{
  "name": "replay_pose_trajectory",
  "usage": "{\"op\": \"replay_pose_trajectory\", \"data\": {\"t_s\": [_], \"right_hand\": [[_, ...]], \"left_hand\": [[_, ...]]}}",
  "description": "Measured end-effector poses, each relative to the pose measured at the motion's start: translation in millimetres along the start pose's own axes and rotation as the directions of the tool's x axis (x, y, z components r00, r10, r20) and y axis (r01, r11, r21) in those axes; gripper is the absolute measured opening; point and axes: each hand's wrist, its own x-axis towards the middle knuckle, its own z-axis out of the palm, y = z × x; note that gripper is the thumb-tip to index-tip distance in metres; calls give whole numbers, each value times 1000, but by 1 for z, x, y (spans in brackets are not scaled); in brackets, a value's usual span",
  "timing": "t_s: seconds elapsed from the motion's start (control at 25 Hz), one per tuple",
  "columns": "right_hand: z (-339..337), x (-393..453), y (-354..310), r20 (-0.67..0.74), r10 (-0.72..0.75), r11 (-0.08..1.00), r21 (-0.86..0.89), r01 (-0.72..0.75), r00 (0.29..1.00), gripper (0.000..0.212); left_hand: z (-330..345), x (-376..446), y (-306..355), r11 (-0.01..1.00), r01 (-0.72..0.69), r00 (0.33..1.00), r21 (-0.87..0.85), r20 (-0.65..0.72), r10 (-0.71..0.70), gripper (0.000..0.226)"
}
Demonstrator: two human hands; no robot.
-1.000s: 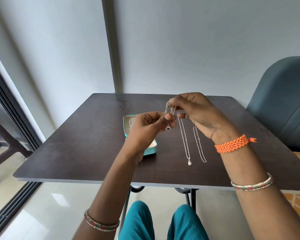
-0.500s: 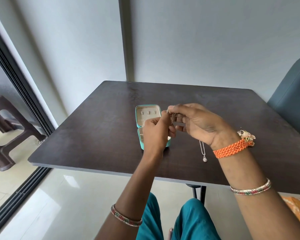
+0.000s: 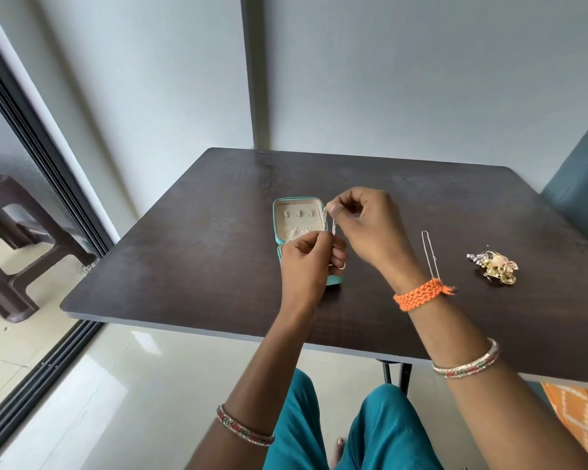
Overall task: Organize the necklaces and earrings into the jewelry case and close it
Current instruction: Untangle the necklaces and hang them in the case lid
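An open teal jewelry case (image 3: pixel 297 218) with a beige lining lies on the dark table (image 3: pixel 184 266). Its lid lies flat toward the far side. My left hand (image 3: pixel 308 266) covers most of the lower half. My right hand (image 3: pixel 367 225) is just right of the lid. Both hands pinch a thin silver necklace (image 3: pixel 331 225) held over the case's right edge. A second silver chain (image 3: pixel 430 252) lies on the table to the right, its lower end hidden behind my right wrist. Further right sits a small heap of gold and silver earrings (image 3: pixel 494 268).
A teal-grey chair (image 3: pixel 577 198) stands at the table's right side. At far left a brown plastic stool (image 3: pixel 11 239) sits beyond a sliding-door track (image 3: pixel 48 354). The grey wall runs behind the table. My knees in teal trousers are under the near edge.
My hands have come down with the necklace from above the table to the case's right edge. The view has shifted, and the earrings heap now shows on the right.
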Motion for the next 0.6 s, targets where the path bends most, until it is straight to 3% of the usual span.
{"op": "replay_pose_trajectory", "data": {"t_s": [0.08,0.16,0.28,0.44,0.6], "right_hand": [[2,3,-1,48,77,994,78,-80,996,16],[0,7,-3,182,167,964,176,-199,969,17],[-2,8,-8,314,180,909,309,-280,932,20],[-1,2,-12,308,158,902,341,-264,938,12],[-4,-1,-15,333,164,859,414,-301,928,21]], "left_hand": [[-1,3,0,1000,-11,1000,-4,-12,11,28],[-4,6,0,1000,-11,1000,0,-26,11,27],[-5,8,3,999,4,999,32,-51,-3,30],[2,5,11,999,40,999,26,-26,-39,35],[0,0,12,999,19,993,49,-116,-13,35]]}}
